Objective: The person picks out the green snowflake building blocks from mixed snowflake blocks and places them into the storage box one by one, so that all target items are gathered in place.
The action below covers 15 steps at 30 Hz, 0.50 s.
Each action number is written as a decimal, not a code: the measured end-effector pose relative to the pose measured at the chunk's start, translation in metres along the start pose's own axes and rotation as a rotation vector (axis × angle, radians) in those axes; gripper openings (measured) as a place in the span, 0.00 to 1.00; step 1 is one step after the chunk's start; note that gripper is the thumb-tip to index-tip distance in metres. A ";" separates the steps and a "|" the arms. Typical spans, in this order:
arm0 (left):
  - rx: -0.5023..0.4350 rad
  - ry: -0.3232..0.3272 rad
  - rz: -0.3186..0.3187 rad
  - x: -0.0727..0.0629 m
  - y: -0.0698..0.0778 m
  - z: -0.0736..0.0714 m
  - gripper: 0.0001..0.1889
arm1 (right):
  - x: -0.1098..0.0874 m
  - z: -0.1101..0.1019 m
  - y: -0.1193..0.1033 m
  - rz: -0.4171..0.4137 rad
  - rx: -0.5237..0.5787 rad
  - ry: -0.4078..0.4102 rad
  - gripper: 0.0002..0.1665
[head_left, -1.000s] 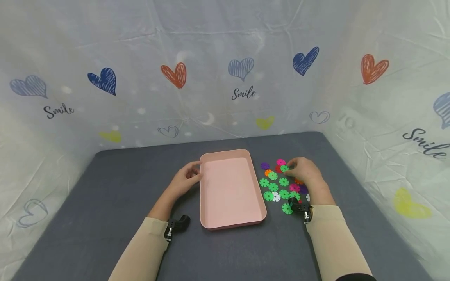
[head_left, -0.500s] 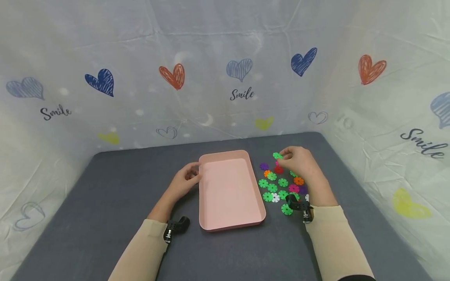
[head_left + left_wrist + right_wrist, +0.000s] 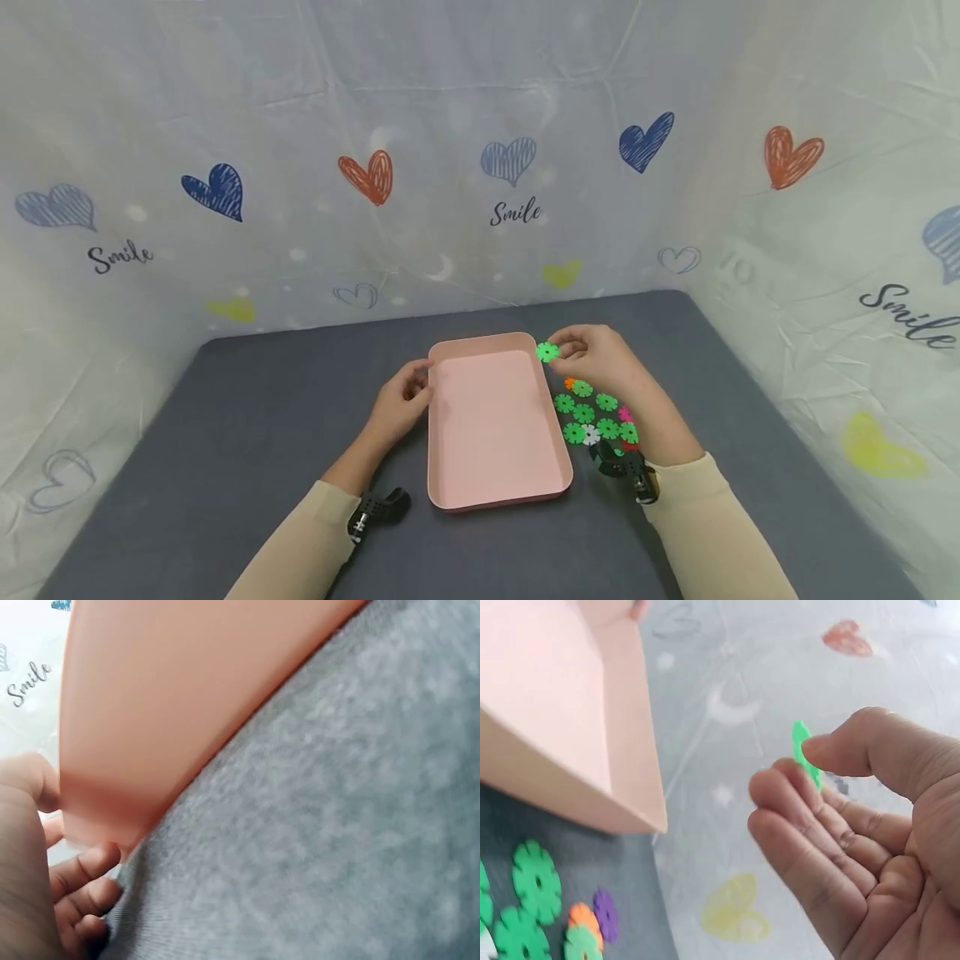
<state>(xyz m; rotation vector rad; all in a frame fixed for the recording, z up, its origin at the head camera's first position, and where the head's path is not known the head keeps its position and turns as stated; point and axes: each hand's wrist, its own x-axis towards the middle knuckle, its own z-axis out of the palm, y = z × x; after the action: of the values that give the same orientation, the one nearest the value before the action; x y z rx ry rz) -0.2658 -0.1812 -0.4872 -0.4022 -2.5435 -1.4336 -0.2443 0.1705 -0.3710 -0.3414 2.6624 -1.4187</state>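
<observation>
My right hand (image 3: pixel 597 360) pinches a green notched plastic disc (image 3: pixel 547 352) between thumb and fingertips, raised by the far right corner of the pink tray (image 3: pixel 498 433). In the right wrist view this disc (image 3: pixel 799 741) shows almost edge-on. At the tray's left side is my left hand (image 3: pixel 397 408), its thumb and fingertips touching the wall, the fingers loosely bent. The left wrist view shows the tray's outer wall (image 3: pixel 172 697) close to that hand (image 3: pixel 37 862). The tray's inside is bare. Several loose green discs (image 3: pixel 583 412) lie right of it.
Among the loose discs are a white one (image 3: pixel 591 434), an orange one (image 3: pixel 570 383) and a purple one (image 3: pixel 606 915). My right forearm hides part of the pile. A dark grey cloth (image 3: pixel 262 433) covers the table, and printed white sheets (image 3: pixel 442 100) stand around it.
My right hand has lifted the green disc from the pile's far end and carried it left to the tray's far right corner. The left hand stays at the tray's left side.
</observation>
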 end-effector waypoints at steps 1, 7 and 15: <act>0.002 0.004 0.000 0.000 0.001 0.000 0.23 | -0.001 0.002 -0.003 -0.016 0.008 -0.004 0.24; 0.029 0.013 0.011 -0.002 0.005 0.000 0.23 | -0.009 0.017 -0.020 -0.070 0.092 -0.007 0.25; 0.069 -0.016 -0.019 -0.007 0.006 -0.004 0.25 | -0.019 0.051 -0.042 -0.173 0.076 -0.118 0.20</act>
<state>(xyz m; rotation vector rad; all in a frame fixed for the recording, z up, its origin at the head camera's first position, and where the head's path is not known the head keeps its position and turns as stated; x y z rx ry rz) -0.2574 -0.1827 -0.4828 -0.3807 -2.6081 -1.3494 -0.2096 0.1114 -0.3654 -0.6402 2.5302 -1.4911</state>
